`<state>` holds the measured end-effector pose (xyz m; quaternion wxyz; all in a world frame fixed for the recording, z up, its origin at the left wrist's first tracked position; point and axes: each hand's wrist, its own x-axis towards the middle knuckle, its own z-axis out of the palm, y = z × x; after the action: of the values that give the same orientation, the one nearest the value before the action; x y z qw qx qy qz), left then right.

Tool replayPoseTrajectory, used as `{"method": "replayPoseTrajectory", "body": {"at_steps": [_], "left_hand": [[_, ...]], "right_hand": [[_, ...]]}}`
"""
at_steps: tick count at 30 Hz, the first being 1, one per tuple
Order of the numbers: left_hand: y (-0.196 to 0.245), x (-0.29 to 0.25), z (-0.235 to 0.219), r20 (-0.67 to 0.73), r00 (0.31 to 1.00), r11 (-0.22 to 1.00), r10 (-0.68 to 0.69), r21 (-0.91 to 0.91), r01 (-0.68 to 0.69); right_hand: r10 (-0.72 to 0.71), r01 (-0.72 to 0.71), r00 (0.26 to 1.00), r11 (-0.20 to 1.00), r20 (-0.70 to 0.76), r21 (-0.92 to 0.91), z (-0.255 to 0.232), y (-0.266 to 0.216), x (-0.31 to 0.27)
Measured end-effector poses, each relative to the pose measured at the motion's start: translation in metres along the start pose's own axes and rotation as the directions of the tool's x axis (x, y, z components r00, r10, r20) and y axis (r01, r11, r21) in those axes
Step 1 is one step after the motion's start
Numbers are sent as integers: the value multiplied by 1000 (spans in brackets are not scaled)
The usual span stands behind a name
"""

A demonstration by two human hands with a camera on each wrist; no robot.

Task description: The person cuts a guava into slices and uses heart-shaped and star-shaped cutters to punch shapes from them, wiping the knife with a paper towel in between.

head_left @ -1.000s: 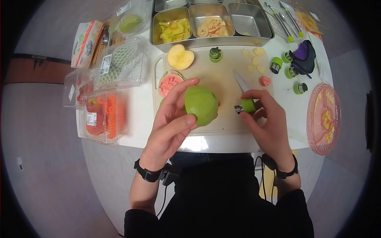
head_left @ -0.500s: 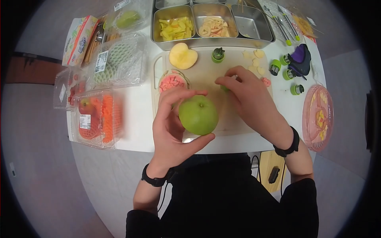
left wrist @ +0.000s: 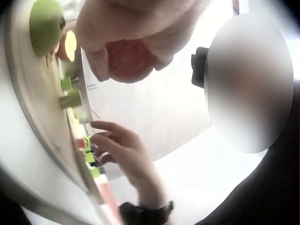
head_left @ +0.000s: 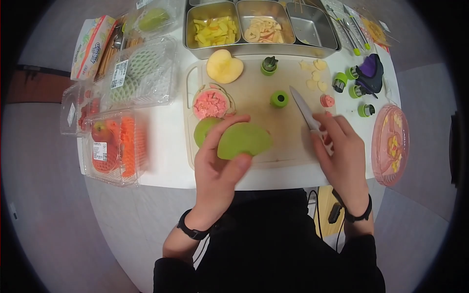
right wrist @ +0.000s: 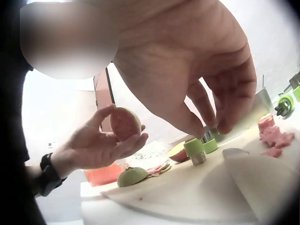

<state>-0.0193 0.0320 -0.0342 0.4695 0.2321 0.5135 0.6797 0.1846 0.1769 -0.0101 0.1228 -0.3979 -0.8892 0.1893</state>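
Observation:
My left hand (head_left: 215, 171) holds half a green-skinned guava (head_left: 244, 140) above the near left of the cutting board (head_left: 259, 112), thumb on one side and fingers on the other. Its pink cut face appears in both wrist views. Another green half (head_left: 204, 130) lies on the board beside that hand. Over the board's right side, my right hand (head_left: 346, 154) is bent loosely near the handle end of a knife (head_left: 303, 107); in the right wrist view its fingertips hover above the board. A green-topped cutter (head_left: 279, 99) stands between the hands.
Behind the board is a steel tray (head_left: 264, 51) of cut fruit. Left are clear fruit boxes (head_left: 117, 149). A pale heart-shaped fruit half (head_left: 224, 66), a carved pink guava (head_left: 211, 103) and another cutter (head_left: 269, 65) sit on the board. Right stands a pink dish (head_left: 391, 146).
My right hand has set the green cutter upright on the board and moved right toward the knife. The left hand has tilted the guava, and another green half now shows beside it.

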Motion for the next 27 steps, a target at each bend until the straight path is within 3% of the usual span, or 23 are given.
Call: {"method": "replayPoseTrajectory", "body": {"at_steps": [3,6,9,12,18,21,24,25,27], "left_hand": [[9,-5,13,66,952,879,-299,-369,301],[13,-6,18,90,908,848,-409,-331,415],[9,-6,14,24,923,862,-384,-347,368],[2,-6,9,61,950,836,-305,-461,298],[-2,-6,10,185,967,907,-173,-353,230],[-2,-6,11,213,961,879,-177,-405,252],[-9,-4,14,130,991,983,-34,-176,57],[-12,-4,14,119,993,1000,19,-25,-16],[-16,-4,13,118,985,949,128,274,-156]], "right_hand": [[-16,17,1000,995,7,-100,2,0,-20],[-23,21,1000,987,-11,-159,8,0,-25],[-37,24,998,980,-59,-197,12,2,-22],[-56,39,996,974,-73,-221,17,6,-19],[-52,39,998,971,-47,-237,19,6,-15],[-53,39,998,963,-46,-266,21,5,-15],[-46,20,996,950,-75,-311,28,10,-15],[-43,12,995,944,-87,-329,30,11,-14],[-56,14,990,949,-126,-314,31,11,-13]]}}
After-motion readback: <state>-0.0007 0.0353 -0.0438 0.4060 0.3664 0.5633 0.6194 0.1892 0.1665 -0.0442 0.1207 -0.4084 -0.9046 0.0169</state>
